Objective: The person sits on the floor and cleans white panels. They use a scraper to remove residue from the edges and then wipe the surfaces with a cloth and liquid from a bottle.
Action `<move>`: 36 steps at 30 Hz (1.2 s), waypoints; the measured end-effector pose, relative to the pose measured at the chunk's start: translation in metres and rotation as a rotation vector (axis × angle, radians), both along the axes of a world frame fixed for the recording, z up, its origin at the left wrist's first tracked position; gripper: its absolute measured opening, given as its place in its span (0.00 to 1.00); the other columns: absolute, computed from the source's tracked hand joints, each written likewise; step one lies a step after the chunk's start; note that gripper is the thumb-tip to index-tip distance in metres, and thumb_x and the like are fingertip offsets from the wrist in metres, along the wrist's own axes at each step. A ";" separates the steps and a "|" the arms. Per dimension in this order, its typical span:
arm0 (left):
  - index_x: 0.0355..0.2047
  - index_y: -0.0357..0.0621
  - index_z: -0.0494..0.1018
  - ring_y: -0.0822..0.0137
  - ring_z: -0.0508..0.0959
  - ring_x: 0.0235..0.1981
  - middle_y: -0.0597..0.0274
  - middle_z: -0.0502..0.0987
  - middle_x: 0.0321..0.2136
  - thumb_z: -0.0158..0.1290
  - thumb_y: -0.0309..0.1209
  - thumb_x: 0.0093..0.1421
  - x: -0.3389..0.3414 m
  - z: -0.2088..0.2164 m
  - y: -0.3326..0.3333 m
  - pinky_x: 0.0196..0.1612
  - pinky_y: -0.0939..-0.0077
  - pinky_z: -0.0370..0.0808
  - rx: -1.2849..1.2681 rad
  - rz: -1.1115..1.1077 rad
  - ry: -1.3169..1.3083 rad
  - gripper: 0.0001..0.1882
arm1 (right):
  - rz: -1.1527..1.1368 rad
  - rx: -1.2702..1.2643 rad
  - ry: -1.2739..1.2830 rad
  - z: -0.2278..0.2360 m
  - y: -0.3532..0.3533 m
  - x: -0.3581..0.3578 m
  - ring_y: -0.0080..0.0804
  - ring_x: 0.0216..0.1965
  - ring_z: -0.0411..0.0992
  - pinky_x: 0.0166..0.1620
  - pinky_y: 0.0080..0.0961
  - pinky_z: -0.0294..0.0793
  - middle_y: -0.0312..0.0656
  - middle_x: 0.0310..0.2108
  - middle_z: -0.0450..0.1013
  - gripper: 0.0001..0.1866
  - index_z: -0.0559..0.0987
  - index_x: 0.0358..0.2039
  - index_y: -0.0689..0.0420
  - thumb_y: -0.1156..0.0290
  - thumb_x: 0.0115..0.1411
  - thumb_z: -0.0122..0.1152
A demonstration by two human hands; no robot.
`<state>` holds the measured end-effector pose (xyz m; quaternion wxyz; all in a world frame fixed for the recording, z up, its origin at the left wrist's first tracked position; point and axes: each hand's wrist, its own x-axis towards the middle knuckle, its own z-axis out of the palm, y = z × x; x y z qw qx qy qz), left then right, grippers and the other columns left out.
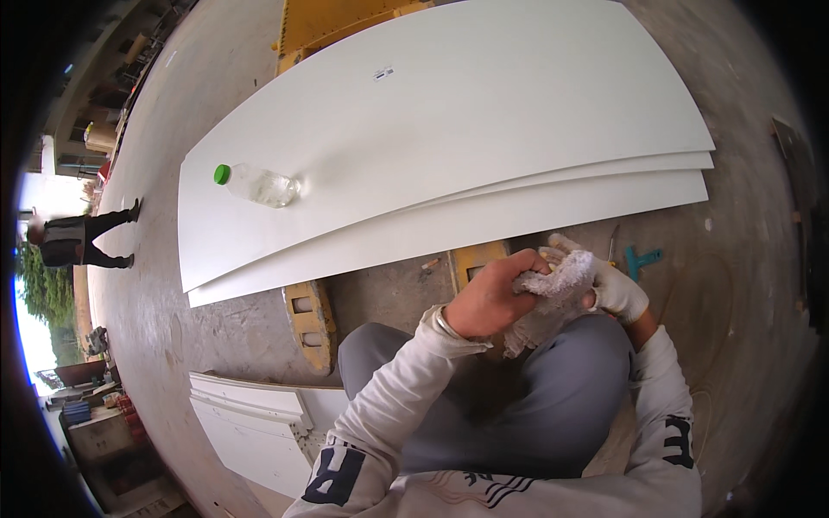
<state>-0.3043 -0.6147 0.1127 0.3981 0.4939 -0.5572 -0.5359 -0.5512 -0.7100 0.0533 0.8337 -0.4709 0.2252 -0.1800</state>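
My bare left hand (494, 298) is closed on a bunched, fuzzy white cloth (557, 289) in front of my knees. My right hand (617, 292) wears a white glove that leaves at least the thumb tip bare. It closes around the other side of the cloth, which partly hides its fingers. Both hands are just short of the near edge of a stack of large white boards (449, 121). A loose end of the cloth hangs down between my legs.
A clear bottle with a green cap (259, 185) lies on the boards. Yellow metal supports (309, 328) hold the stack up. A teal-handled scraper (641, 261) lies on the floor at right. Smaller white panels (250, 432) lie at lower left. A person (78, 240) stands at far left.
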 end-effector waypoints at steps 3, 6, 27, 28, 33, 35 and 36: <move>0.52 0.38 0.73 0.60 0.80 0.46 0.51 0.80 0.42 0.62 0.24 0.58 -0.004 -0.015 -0.033 0.52 0.68 0.74 0.003 0.065 -0.136 0.21 | 0.389 -0.178 0.376 0.018 -0.063 0.024 0.24 0.46 0.73 0.52 0.24 0.73 0.38 0.48 0.77 0.35 0.74 0.60 0.64 0.74 0.50 0.73; 0.57 0.38 0.73 0.48 0.78 0.54 0.47 0.79 0.50 0.64 0.29 0.59 0.027 -0.057 -0.030 0.57 0.63 0.74 -0.154 0.302 -0.495 0.25 | 0.037 -0.136 0.205 -0.009 -0.101 0.014 0.23 0.44 0.75 0.48 0.21 0.75 0.36 0.42 0.79 0.21 0.80 0.50 0.66 0.76 0.56 0.69; 0.74 0.35 0.46 0.43 0.42 0.77 0.39 0.42 0.76 0.50 0.18 0.51 0.110 -0.111 -0.014 0.75 0.52 0.52 0.362 0.333 -1.230 0.48 | -0.327 -1.665 0.768 -0.088 -0.255 0.044 0.47 0.67 0.64 0.72 0.49 0.58 0.43 0.59 0.75 0.33 0.80 0.55 0.51 0.71 0.43 0.73; 0.74 0.34 0.47 0.42 0.42 0.77 0.39 0.43 0.76 0.50 0.18 0.51 0.111 -0.108 -0.014 0.75 0.52 0.53 0.350 0.305 -1.230 0.48 | -0.324 -1.661 0.781 -0.087 -0.254 0.044 0.47 0.67 0.65 0.72 0.49 0.59 0.43 0.59 0.75 0.33 0.80 0.55 0.51 0.71 0.43 0.73; 0.69 0.29 0.56 0.42 0.47 0.76 0.39 0.47 0.74 0.49 0.17 0.50 0.120 -0.102 -0.005 0.74 0.53 0.56 0.293 0.179 -1.283 0.42 | -0.333 -1.675 0.764 -0.087 -0.256 0.048 0.48 0.67 0.64 0.72 0.50 0.59 0.44 0.59 0.75 0.34 0.80 0.55 0.51 0.71 0.42 0.72; 0.70 0.27 0.54 0.43 0.44 0.77 0.39 0.45 0.75 0.51 0.20 0.49 0.127 -0.095 -0.002 0.75 0.55 0.53 0.260 0.105 -1.295 0.44 | -0.327 -1.678 0.758 -0.088 -0.259 0.046 0.48 0.68 0.64 0.72 0.49 0.59 0.44 0.59 0.75 0.33 0.80 0.55 0.51 0.72 0.42 0.72; 0.70 0.27 0.54 0.44 0.43 0.77 0.40 0.44 0.75 0.52 0.21 0.48 0.133 -0.094 -0.001 0.76 0.55 0.52 0.245 0.062 -1.300 0.46 | -0.324 -1.675 0.759 -0.090 -0.259 0.047 0.48 0.68 0.64 0.72 0.49 0.59 0.44 0.59 0.75 0.33 0.80 0.55 0.51 0.72 0.42 0.71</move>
